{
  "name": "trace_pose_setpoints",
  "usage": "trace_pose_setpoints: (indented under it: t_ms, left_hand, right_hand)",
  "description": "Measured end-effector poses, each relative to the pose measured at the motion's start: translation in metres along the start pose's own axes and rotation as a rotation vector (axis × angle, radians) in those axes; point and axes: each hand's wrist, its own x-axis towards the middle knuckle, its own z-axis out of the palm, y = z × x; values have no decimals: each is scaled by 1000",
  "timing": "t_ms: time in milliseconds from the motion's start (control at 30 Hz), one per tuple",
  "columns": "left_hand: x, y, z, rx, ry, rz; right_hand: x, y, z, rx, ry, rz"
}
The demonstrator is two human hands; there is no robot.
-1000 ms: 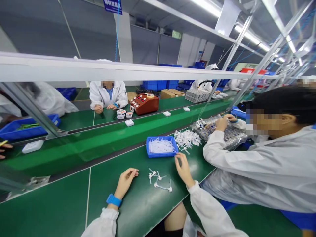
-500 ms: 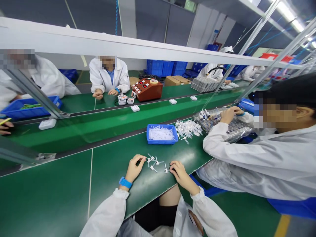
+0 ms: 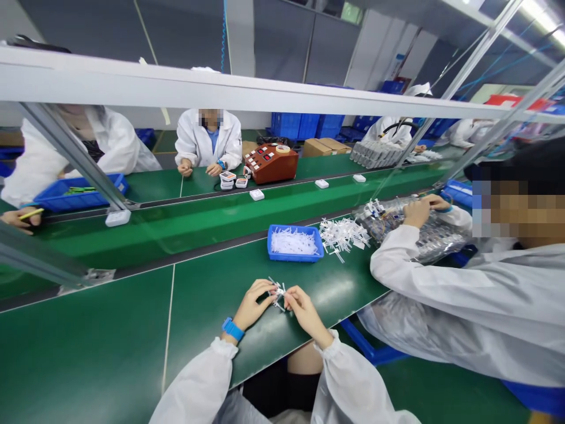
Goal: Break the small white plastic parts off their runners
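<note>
Several small white plastic pieces with thin stems lie bunched on the green bench between my hands. My left hand, with a blue wristband, has its thumb and fingers closed around a white piece at the left of the bunch. From the other side, my right hand pinches at the same spot, and its fingertips nearly meet those of the left. The fingers partly hide the pieces. Beyond them stands a blue tray full of thin white strips, beside a loose heap of white stemmed pieces.
A co-worker's white sleeve reaches over a bag of parts on my right. Behind the bench runs a green conveyor carrying small white boxes. A metal rail crosses above. Other people sit opposite.
My right hand has moved left with a white piece, up to my left hand. The left hand has closed in on the pieces. The camera view has shifted slightly.
</note>
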Motion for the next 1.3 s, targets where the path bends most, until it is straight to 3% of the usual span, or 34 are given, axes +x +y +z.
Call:
trace_pose_setpoints:
  t_ms: [233, 367, 467, 567, 767, 967, 1133, 1300]
  left_hand:
    - [3, -3, -3, -67, -17, -32]
    - [3, -6, -6, -157, 90, -185]
    - [5, -10, -11, -305, 168, -301]
    - [6, -13, -16, -477, 220, -394]
    - [6, -18, -25, -565, 285, -433]
    - [7, -24, -31, -526, 308, -435]
    - [7, -31, -31, -456, 268, -418]
    - [4, -38, -32, -55, 389, -284]
  right_hand:
    - [16, -10, 0, -59, -52, -35]
    - [49, -41, -26, -296, 30, -145]
    - [90, -63, -48, -643, 140, -231]
    - [131, -72, -57, -964, 152, -190]
    - [171, -61, -47, -1162, 111, -41]
    - [177, -54, -50, -1143, 93, 9]
    - [181, -53, -58, -958, 93, -40]
    - [184, -58, -61, -638, 74, -138]
